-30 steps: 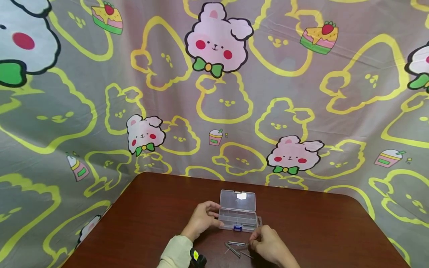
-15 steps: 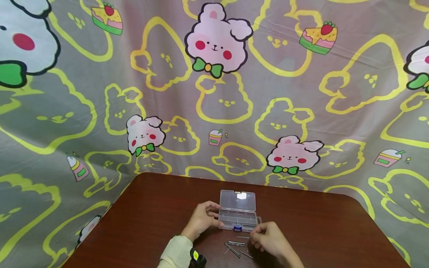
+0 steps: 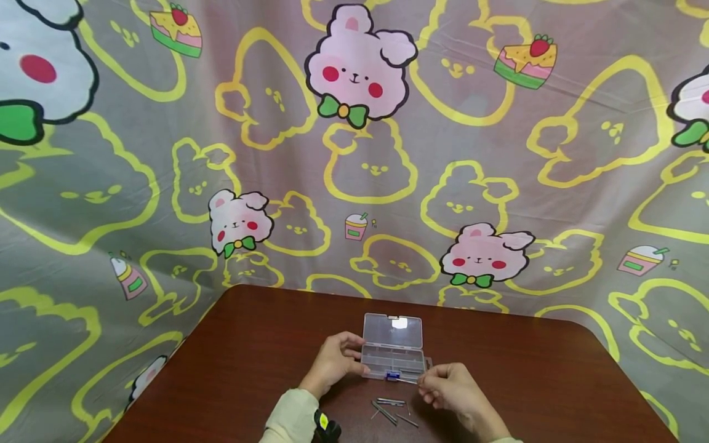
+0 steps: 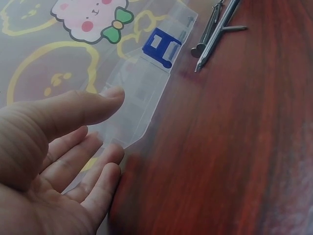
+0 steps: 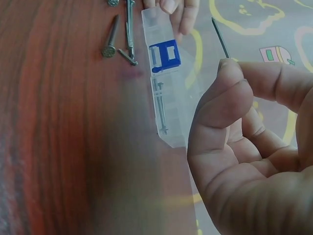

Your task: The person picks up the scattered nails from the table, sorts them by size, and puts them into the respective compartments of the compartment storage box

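A clear plastic compartment box (image 3: 382,355) with a blue latch (image 3: 392,375) lies on the table with its lid (image 3: 388,329) raised. At the box's left end, my left hand (image 3: 332,363) holds it, thumb near the front corner and fingers along the side. My right hand (image 3: 451,387) pinches a nail (image 5: 221,39) between thumb and forefinger, its pointed end sticking out. In the head view that nail is by the box's front right. Nails (image 5: 160,105) lie inside the box at its right end. Several loose nails (image 3: 384,412) are on the table in front.
The dark red wooden table (image 3: 266,344) extends around the box. A patterned cloth (image 3: 388,246) hangs behind and beside it. By the left sleeve (image 3: 290,418) a black device (image 3: 327,427) with a yellow mark is worn on the wrist.
My right hand has lifted a nail from the loose ones and carried it forward to the box's front right. My left hand stays at the box's left end.
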Tool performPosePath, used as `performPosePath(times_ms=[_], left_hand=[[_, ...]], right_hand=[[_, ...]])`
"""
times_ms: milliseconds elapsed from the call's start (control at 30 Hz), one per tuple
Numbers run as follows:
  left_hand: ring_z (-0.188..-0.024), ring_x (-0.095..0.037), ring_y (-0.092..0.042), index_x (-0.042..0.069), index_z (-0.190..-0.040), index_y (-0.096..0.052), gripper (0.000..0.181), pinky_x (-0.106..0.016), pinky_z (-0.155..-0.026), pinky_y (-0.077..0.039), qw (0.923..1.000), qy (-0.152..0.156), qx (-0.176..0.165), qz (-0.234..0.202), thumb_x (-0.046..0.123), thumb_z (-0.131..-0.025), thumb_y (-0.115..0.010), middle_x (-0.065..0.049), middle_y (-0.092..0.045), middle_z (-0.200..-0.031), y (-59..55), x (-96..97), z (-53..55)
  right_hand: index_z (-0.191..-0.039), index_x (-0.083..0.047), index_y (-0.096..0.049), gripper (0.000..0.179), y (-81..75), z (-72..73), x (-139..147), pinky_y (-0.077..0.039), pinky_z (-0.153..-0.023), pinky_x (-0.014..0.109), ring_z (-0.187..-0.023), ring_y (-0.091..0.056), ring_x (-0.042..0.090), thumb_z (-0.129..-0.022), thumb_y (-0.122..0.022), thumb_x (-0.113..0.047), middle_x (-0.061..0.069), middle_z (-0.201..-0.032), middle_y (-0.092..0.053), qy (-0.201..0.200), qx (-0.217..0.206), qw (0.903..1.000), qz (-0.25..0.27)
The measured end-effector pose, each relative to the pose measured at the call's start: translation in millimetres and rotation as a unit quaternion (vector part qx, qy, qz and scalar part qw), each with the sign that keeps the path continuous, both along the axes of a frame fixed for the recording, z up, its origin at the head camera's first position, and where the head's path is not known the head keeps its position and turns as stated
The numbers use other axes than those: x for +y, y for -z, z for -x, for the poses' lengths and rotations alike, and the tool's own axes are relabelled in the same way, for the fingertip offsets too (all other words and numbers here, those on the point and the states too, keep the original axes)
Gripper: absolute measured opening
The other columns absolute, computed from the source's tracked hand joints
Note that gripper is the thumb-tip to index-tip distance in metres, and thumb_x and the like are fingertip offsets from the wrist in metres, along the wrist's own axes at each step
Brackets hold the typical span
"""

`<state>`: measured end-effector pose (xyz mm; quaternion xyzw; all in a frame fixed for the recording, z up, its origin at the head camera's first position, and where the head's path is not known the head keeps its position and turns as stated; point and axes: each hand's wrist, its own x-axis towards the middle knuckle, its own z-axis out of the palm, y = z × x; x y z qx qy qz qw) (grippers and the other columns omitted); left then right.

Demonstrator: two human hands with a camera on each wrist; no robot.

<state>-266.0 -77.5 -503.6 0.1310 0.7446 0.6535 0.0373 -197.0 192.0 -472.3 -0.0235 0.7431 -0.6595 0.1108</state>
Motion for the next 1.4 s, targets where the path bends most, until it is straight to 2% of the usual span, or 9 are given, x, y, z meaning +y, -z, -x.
performPosePath(times_ms=[333,867,1200,1400], left_hand=[[-0.094,-0.029,-0.065,-0.002,-0.112,-0.067,0.055,-0.035,-0.069,-0.057,0.9999,0.004,-0.01,0.012,-0.01,-0.063,-0.09,-0.015,-0.07,-0.112,0.5,-0.7,1.3],[-0.092,-0.03,-0.066,-0.004,-0.111,-0.066,0.054,-0.033,-0.067,-0.057,0.9999,-0.003,-0.002,0.016,-0.011,-0.063,-0.089,-0.016,-0.07,-0.109,-1.3,1.7,0.3],[-0.091,-0.029,-0.066,-0.005,-0.111,-0.066,0.055,-0.035,-0.067,-0.057,0.9999,-0.001,-0.008,0.01,-0.014,-0.061,-0.088,-0.017,-0.07,-0.108,-0.6,-0.1,-0.3],[-0.092,-0.029,-0.066,-0.005,-0.11,-0.066,0.055,-0.035,-0.068,-0.057,0.9999,0.005,-0.007,0.006,-0.014,-0.061,-0.088,-0.017,-0.07,-0.108,-2.4,-0.3,0.2]], right_hand=[[-0.092,0.015,-0.068,0.016,-1.2,6.4,3.8,-0.052,-0.055,0.026,-0.061,-0.062,0.015,-0.087,-0.065,0.001,0.008,-0.073,-0.068,-0.002,0.021,0.9997,-0.008],[-0.091,0.018,-0.067,0.014,-5.8,18.8,7.2,-0.056,-0.055,0.031,-0.06,-0.064,0.017,-0.088,-0.065,0.004,0.015,-0.074,-0.068,0.015,0.038,0.9988,-0.027],[-0.086,0.014,-0.07,0.012,-6.3,27.5,2.7,-0.056,-0.053,0.034,-0.057,-0.062,0.018,-0.087,-0.069,0.001,0.013,-0.07,-0.068,0.049,0.058,0.9924,-0.096],[-0.078,0.007,-0.071,0.009,-10.1,29.3,-4.1,-0.054,-0.049,0.032,-0.052,-0.059,0.016,-0.083,-0.07,0.001,0.009,-0.063,-0.065,0.078,0.078,0.9817,-0.155]])
